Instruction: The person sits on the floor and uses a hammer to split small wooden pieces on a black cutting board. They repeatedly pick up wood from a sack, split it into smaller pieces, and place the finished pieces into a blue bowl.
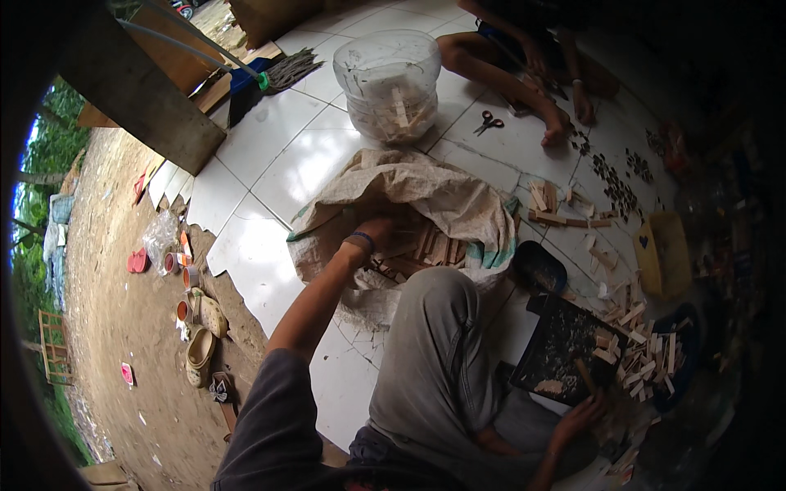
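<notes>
My left hand (381,231) reaches into the mouth of a woven sack (426,184) with its top rolled down. Several narrow wood pieces (435,248) lie inside, just beside the hand. Shadow hides its fingers, so I cannot tell what they grip. Low on the right, my right hand (580,416) is closed round a slim brown wooden stick (584,375). The stick's upper end lies over a black tray (547,331) that holds dark bits and a few wood pieces.
Wood offcuts (647,360) are heaped right of the tray, near a yellow basin (661,255). A clear plastic tub (389,57) stands behind the sack. Scissors (489,123) lie by another person's bare foot (555,131). Clogs (200,356) rest on dirt at left.
</notes>
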Motion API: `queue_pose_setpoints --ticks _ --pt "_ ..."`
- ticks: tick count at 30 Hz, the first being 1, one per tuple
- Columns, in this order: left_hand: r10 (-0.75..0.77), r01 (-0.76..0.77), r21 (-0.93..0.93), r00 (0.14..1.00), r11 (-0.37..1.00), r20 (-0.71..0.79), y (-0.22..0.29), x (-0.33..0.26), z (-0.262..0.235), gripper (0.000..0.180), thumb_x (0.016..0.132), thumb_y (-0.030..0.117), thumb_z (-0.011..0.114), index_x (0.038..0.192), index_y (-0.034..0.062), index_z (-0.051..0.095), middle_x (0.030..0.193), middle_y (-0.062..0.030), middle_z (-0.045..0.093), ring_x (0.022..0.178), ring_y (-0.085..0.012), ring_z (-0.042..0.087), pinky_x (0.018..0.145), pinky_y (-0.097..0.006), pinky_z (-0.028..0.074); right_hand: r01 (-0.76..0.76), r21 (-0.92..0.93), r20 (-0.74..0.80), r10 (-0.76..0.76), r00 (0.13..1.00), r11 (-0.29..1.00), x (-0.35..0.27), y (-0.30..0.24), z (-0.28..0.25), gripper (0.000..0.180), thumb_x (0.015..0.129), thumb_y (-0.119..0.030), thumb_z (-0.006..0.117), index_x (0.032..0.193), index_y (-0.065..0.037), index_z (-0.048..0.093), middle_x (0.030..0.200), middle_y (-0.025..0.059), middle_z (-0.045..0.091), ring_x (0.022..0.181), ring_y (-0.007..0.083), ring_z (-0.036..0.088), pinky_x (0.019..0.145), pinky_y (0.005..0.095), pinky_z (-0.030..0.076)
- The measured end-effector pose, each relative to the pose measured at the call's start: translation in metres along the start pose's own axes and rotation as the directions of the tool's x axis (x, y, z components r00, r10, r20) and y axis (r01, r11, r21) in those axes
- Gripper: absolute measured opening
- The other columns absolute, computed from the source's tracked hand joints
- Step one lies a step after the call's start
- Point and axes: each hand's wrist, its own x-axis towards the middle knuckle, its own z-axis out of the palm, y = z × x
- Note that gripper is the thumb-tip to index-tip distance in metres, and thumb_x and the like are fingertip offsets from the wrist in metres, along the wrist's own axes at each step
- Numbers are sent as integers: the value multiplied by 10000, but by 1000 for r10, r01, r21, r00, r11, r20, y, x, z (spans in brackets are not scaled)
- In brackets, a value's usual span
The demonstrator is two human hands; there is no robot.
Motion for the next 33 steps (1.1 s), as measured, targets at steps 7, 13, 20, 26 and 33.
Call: queue_pose_setpoints --ticks 7,13,20,26,33 --pt "-239 212 182 961 960 143 17 -11 -27 457 905 305 733 1338 163 693 1282 -150 708 1101 -364 696 959 -419 544 -21 7 -3 21 1000 1000 -2 -5 -1 405 1145 -247 359 1447 -44 537 1413 225 562 1337 427 512 1168 572 339" --pt "-155 228 324 959 918 -237 -38 -21 -14 470 893 290 717 1310 75 682 1279 -247 670 1194 -402 646 1011 -449 521 7 -21 -13 -7 1000 1000 0 -5 0 410 1149 -243 351 1453 -35 533 1396 230 571 1323 424 521 1119 549 394" --pt "-220 218 207 975 954 -13 -50 -31 -16 425 1003 304 585 1335 45 642 1350 -265 629 1232 -429 617 1030 -477 502 15 26 -50 -14 999 1000 -1 -7 0 392 1147 -213 362 1437 -21 542 1382 235 575 1298 434 528 1088 545 409" --pt "-166 112 324 975 940 147 -40 -50 -19 349 1003 290 588 1214 30 686 1144 -250 714 1027 -439 693 895 -493 548 -7 111 -42 12 999 994 0 -11 -1 383 1145 -204 373 1427 -8 542 1386 246 566 1296 438 522 1094 547 400" --pt "-335 330 127 942 935 16 -45 -73 -20 369 1020 313 558 1200 15 681 1151 -249 713 1060 -429 686 911 -473 554 15 75 -58 -11 998 997 0 -13 -2 384 1145 -205 373 1423 -1 542 1391 244 563 1304 432 519 1104 545 394"
